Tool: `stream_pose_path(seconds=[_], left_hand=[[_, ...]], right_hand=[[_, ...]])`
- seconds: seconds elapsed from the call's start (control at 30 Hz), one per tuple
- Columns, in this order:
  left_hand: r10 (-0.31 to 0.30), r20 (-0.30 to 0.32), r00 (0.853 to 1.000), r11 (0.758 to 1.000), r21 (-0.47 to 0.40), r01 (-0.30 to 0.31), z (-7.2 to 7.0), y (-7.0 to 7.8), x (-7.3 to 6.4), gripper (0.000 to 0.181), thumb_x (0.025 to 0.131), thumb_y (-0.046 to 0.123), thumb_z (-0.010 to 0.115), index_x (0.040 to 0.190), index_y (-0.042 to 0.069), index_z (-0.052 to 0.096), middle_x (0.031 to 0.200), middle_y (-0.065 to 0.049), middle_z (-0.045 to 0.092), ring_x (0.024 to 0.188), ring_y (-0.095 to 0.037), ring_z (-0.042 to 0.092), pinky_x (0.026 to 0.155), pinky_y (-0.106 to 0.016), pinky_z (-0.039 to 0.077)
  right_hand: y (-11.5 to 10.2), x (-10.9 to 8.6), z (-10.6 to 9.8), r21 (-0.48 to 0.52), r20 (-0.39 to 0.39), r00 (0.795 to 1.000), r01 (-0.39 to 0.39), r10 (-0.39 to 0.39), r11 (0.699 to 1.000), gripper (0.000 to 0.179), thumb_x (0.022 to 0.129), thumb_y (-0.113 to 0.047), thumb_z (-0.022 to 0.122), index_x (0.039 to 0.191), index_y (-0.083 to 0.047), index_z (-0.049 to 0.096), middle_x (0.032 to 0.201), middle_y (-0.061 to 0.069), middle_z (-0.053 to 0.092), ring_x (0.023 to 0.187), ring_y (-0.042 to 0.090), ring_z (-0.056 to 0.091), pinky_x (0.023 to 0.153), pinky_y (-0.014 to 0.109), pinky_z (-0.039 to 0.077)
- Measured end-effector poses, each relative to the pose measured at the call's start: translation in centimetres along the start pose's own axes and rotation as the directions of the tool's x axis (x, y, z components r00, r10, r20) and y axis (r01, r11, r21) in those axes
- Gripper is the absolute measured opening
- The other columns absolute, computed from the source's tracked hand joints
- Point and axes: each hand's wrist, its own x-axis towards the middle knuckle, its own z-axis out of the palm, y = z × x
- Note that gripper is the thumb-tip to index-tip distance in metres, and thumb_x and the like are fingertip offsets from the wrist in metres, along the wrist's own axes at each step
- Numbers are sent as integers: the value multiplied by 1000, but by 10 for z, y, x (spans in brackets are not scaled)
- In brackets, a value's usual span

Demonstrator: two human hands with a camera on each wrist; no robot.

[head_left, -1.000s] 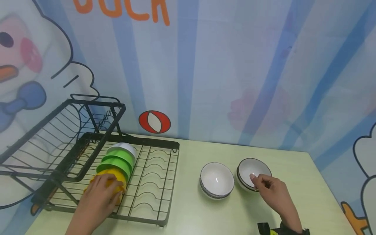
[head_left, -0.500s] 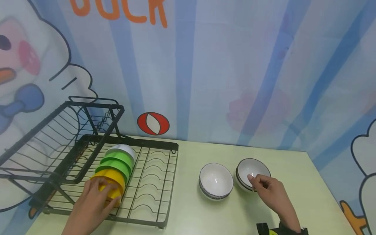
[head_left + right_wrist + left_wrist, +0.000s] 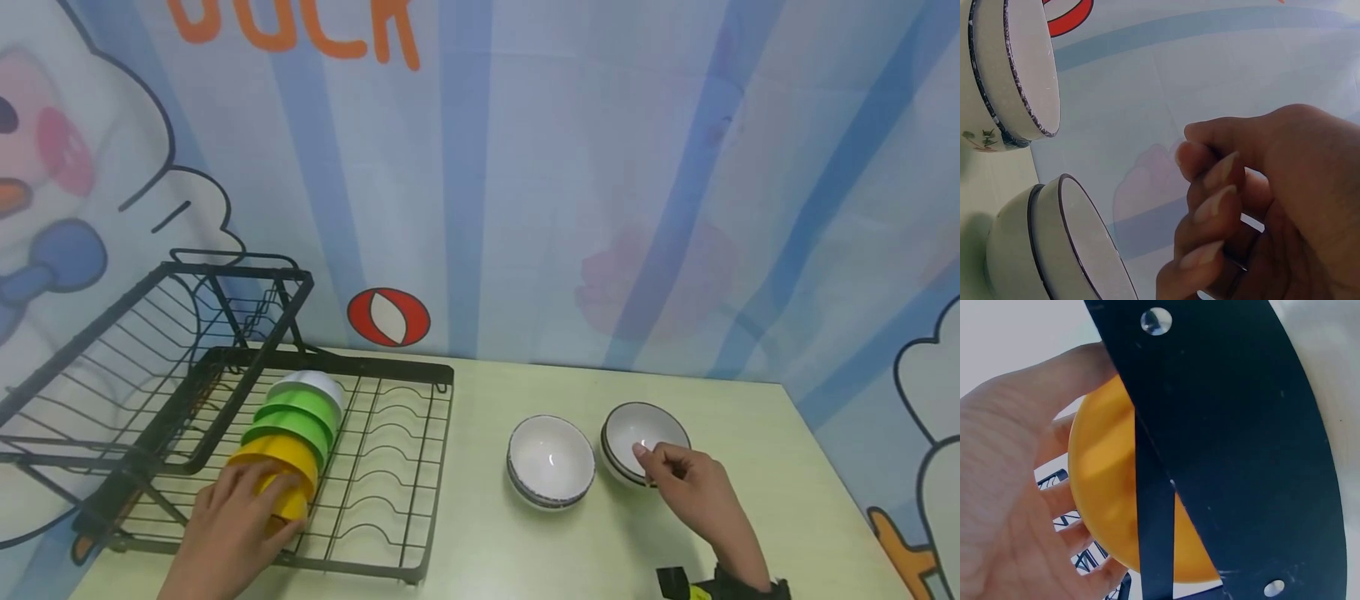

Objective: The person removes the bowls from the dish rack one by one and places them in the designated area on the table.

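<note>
A yellow bowl stands tilted at the front of a row in the black dish rack. Around its side curl the fingers of my left hand; the left wrist view shows the thumb on the near side of the yellow bowl, part of it hidden by a dark metal strip. Behind it lean two green bowls and a white bowl. My right hand hovers by the right stack of white bowls, fingers loosely curled, thumb against the index finger, holding nothing.
A second stack of white bowls with dark speckled rims stands left of the right-hand stack. The rack's raised upper tier overhangs its left part. A printed cloth hangs behind the pale table.
My left hand has shifted slightly down and left at the yellow bowl, its fingers opening, then closing in again. The right hand holds its place. The head view has shifted slightly.
</note>
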Motion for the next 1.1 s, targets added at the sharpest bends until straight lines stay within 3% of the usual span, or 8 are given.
stream_pose_path(seconds=[0.2, 0.5, 0.83, 1.1], left_hand=[[-14, 33, 999, 1000, 14, 14, 0, -2, 1, 47, 67, 48, 87, 107, 32, 66, 126, -5, 61, 120, -37, 47, 83, -66, 44], [-35, 85, 996, 998, 60, 30, 0, -5, 5, 57, 60, 55, 87, 108, 33, 67, 125, -4, 62, 113, -37, 49, 72, -50, 42], [0, 39, 999, 1000, 10, 0, 4, -4, 3, 54, 58, 48, 91, 104, 33, 68, 121, -3, 61, 117, -39, 45, 86, -61, 43], [49, 62, 997, 997, 49, -53, 7, -6, 8, 49, 57, 48, 91, 101, 34, 71, 115, -3, 58, 112, -31, 48, 83, -52, 44]], right_hand=[[0, -1, -1, 4, 1, 1000, 1, -1, 1000, 50, 98, -53, 52, 75, -9, 61, 60, -2, 48, 52, 11, 38, 55, 27, 33], [1, -2, -4, 5, -1, 1000, 29, -29, 1000, 47, 99, -51, 52, 74, -12, 60, 60, -1, 50, 51, 11, 37, 54, 27, 34], [1, -3, -7, 11, 0, 1000, 18, -18, 1000, 47, 99, -51, 52, 75, -12, 61, 61, -1, 51, 52, 11, 38, 55, 27, 33], [2, -3, -7, 6, 3, 1000, 15, -15, 1000, 47, 99, -52, 52, 76, -12, 61, 60, -2, 48, 52, 11, 37, 55, 27, 33]])
